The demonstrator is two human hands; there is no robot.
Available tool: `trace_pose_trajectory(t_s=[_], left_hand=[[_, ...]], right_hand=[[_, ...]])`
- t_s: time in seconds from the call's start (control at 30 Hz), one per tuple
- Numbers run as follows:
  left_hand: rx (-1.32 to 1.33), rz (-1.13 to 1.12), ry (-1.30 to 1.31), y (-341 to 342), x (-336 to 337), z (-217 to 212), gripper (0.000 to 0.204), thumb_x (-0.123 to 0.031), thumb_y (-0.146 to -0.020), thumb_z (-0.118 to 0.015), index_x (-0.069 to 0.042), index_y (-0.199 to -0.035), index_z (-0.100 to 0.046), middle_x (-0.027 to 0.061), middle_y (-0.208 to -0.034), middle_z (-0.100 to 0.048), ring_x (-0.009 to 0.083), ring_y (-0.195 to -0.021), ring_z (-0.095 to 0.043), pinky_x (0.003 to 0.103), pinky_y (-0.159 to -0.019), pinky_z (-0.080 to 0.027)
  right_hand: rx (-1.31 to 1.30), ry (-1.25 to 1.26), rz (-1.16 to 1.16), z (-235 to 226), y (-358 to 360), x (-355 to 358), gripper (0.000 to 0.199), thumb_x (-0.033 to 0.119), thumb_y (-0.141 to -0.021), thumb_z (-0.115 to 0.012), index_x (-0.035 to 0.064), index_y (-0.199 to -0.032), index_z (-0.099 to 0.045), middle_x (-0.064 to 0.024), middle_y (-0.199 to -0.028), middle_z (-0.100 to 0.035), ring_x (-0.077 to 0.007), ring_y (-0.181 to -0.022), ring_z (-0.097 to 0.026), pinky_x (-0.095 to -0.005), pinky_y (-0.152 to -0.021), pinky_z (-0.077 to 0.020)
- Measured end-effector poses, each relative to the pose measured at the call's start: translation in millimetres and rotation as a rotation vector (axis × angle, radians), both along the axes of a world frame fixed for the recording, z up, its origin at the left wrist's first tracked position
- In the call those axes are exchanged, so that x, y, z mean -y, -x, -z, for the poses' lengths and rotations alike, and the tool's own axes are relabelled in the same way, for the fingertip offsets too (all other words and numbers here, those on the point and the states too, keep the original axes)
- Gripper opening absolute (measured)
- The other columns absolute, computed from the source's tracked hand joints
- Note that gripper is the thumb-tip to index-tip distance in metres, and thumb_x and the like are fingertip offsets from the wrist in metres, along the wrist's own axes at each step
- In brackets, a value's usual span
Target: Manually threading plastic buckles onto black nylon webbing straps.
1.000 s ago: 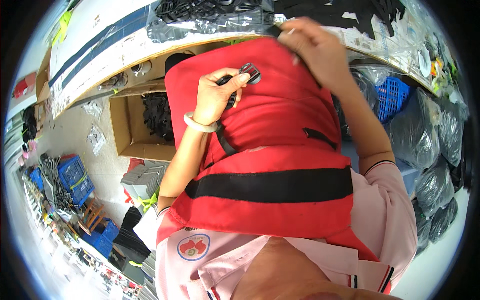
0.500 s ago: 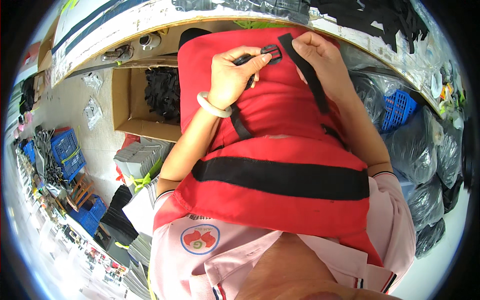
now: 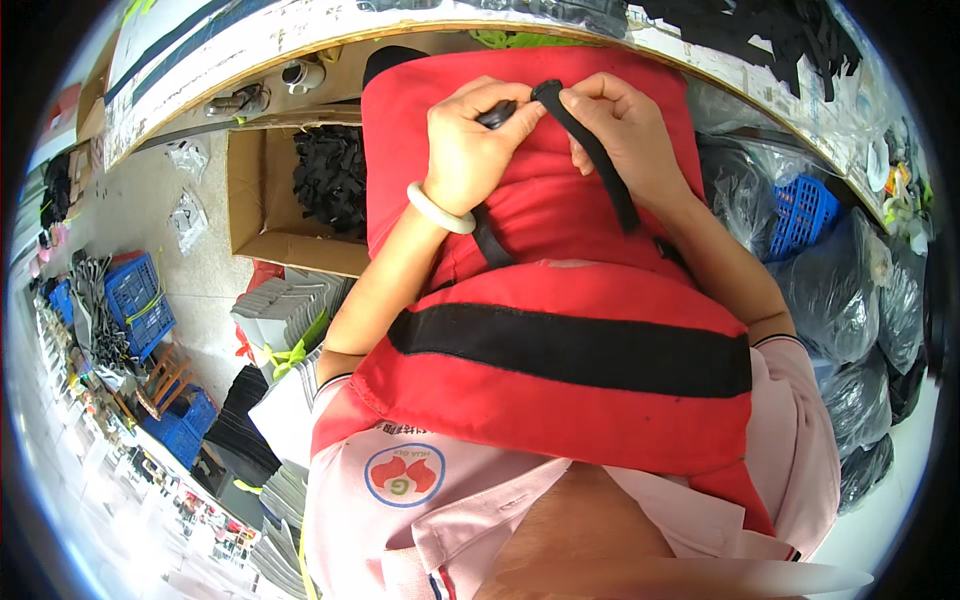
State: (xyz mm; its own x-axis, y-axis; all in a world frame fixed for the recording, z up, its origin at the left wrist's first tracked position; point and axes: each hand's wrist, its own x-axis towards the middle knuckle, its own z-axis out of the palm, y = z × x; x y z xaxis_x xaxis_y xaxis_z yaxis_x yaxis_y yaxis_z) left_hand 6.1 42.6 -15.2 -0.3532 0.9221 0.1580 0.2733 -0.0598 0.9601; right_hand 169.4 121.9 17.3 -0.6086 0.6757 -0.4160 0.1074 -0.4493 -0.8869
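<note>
Over my red apron (image 3: pixel 640 270), both hands meet close together. My left hand (image 3: pixel 475 130), with a pale bangle (image 3: pixel 441 208) at its wrist, is closed on a black plastic buckle (image 3: pixel 497 114); most of the buckle hides behind the thumb and fingers. My right hand (image 3: pixel 622 125) pinches a flat black webbing strap (image 3: pixel 602 165) near its upper end. That end touches the buckle at the left fingertips, and whether it passes through a slot cannot be made out. The strap's other end hangs down beside my right wrist.
A worktable (image 3: pixel 400 22) with black strips (image 3: pixel 770 40) on it curves across the far side. Left of me stand a cardboard box (image 3: pixel 258 190) of black pieces and stacked grey sheets (image 3: pixel 285 310). Plastic bags (image 3: pixel 830 290) and a blue basket (image 3: pixel 800 215) lie at the right.
My right hand has brought the strap's end leftward onto the buckle, closing the gap between them. The buckle's slotted part, visible before, is now mostly covered.
</note>
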Motion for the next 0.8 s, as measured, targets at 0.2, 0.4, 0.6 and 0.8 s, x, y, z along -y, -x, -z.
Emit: trace_pose_trajectory(t_s=[0.2,0.4,0.6,0.8], left_hand=[[-0.005,-0.011,0.058,-1,5,-9,0.014,-0.003,-0.074,-0.078,0.000,-0.086,-0.071,0.0045,-0.075,-0.065,0.0110,-0.067,-0.058,0.024,-0.061,-0.046],[-0.059,-0.042,-0.026,0,8,-9,0.012,-0.002,-0.075,-0.077,0.000,-0.085,-0.071,0.0045,-0.076,-0.065,0.0110,-0.067,-0.059,0.024,-0.060,-0.045],[-0.125,-0.062,-0.097,-2,10,-6,0.013,-0.001,-0.074,-0.077,0.000,-0.086,-0.071,0.0055,-0.077,-0.066,0.0120,-0.068,-0.060,0.023,-0.062,-0.046],[-0.163,-0.079,-0.165,-4,12,-2,0.014,-0.001,-0.074,-0.077,0.000,-0.087,-0.070,0.0077,-0.080,-0.066,0.0149,-0.069,-0.063,0.025,-0.060,-0.050]], right_hand=[[-0.076,-0.092,0.021,12,5,2,0.038,0.022,-0.094,-0.061,0.0011,-0.124,-0.049,-0.0064,-0.067,-0.061,-0.0105,-0.055,-0.058,-0.0224,-0.052,-0.0475],[-0.074,-0.079,-0.033,8,6,0,0.043,0.021,-0.094,-0.061,0.0001,-0.129,-0.047,-0.0064,-0.068,-0.061,-0.0115,-0.057,-0.058,-0.0238,-0.054,-0.0481],[-0.133,0.030,-0.085,16,7,-5,0.037,0.023,-0.095,-0.059,-0.0010,-0.124,-0.053,-0.0051,-0.072,-0.061,-0.0105,-0.059,-0.058,-0.0233,-0.054,-0.0482],[-0.171,0.020,-0.023,21,12,2,0.034,0.026,-0.096,-0.058,-0.0008,-0.117,-0.058,-0.0039,-0.079,-0.062,-0.0095,-0.062,-0.058,-0.0228,-0.055,-0.0479]])
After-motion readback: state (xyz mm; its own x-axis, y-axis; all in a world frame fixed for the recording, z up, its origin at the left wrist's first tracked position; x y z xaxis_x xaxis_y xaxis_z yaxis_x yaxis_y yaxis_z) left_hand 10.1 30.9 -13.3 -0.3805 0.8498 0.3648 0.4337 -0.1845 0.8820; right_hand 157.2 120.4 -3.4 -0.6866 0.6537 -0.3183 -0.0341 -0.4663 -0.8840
